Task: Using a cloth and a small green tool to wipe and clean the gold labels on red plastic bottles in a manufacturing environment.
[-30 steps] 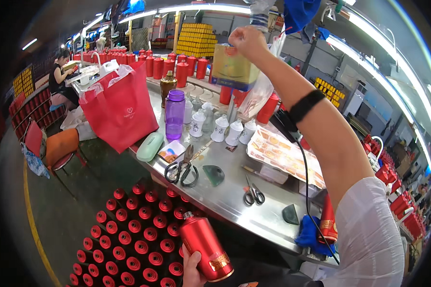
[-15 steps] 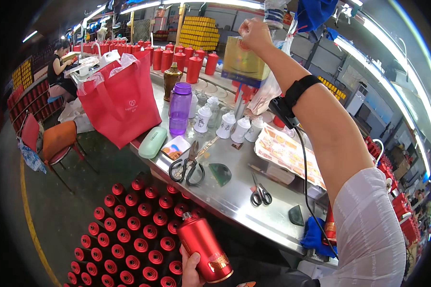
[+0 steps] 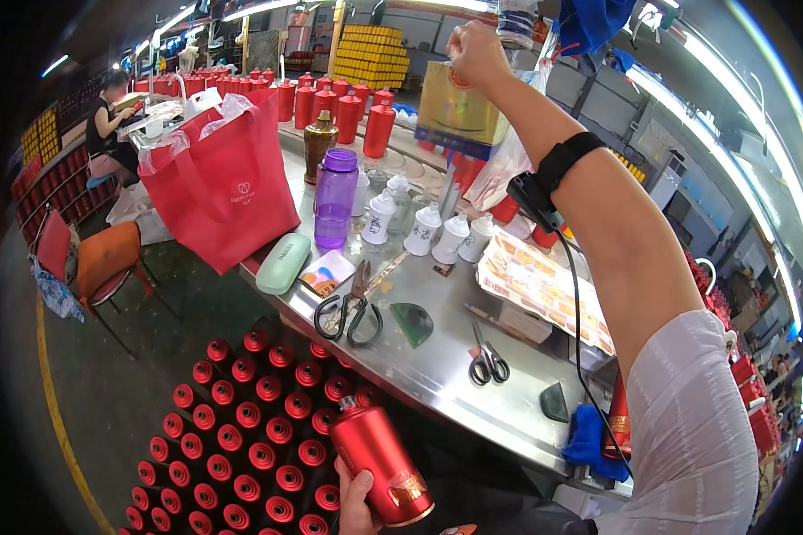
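My left hand (image 3: 357,501) is wrapped round a shiny red bottle (image 3: 380,464) with a gold label near its base. The bottle leans, its narrow metallic neck up and to the left, in front of the table edge. My right hand (image 3: 480,55) is raised high at the top with the fingers curled closed. It is right by a yellow-gold box (image 3: 459,102) with a blue lower edge; whether the fingers hold anything is too small to make out. A black strap with a small device (image 3: 533,198) and a cable sits on my right forearm.
The metal table (image 3: 437,357) carries large scissors (image 3: 352,308), small scissors (image 3: 487,357), white bottle-shaped pieces (image 3: 422,230), a purple bottle (image 3: 334,201) and a red bag (image 3: 223,187). Rows of red bottles (image 3: 245,450) stand below left. More red bottles (image 3: 379,131) line a conveyor behind; a person (image 3: 111,125) sits far left.
The red bottles on the conveyor have shifted to the right. The seated person has lifted something higher. My right hand has barely moved, and my left hand keeps the red bottle in place.
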A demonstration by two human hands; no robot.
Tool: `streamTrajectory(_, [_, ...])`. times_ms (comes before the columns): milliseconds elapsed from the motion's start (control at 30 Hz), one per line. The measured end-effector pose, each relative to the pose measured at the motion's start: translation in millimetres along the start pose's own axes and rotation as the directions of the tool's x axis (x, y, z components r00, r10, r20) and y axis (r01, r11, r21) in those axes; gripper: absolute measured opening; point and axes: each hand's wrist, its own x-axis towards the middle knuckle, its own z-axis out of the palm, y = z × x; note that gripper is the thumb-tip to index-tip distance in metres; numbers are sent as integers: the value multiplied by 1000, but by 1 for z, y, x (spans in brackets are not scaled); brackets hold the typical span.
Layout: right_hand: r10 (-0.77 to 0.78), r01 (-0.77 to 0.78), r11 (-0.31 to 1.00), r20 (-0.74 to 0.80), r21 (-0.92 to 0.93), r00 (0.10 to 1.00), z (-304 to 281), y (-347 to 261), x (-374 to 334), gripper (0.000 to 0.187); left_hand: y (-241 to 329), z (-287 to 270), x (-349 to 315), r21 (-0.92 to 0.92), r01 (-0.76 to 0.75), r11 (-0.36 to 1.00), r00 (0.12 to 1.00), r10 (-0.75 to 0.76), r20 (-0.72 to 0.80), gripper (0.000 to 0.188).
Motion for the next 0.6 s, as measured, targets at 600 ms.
streamTrajectory(600, [11, 9, 976, -91, 218, 996, -1, -5, -1, 15, -3, -7, 1, 19, -7, 1000, 1000, 7, -12, 70])
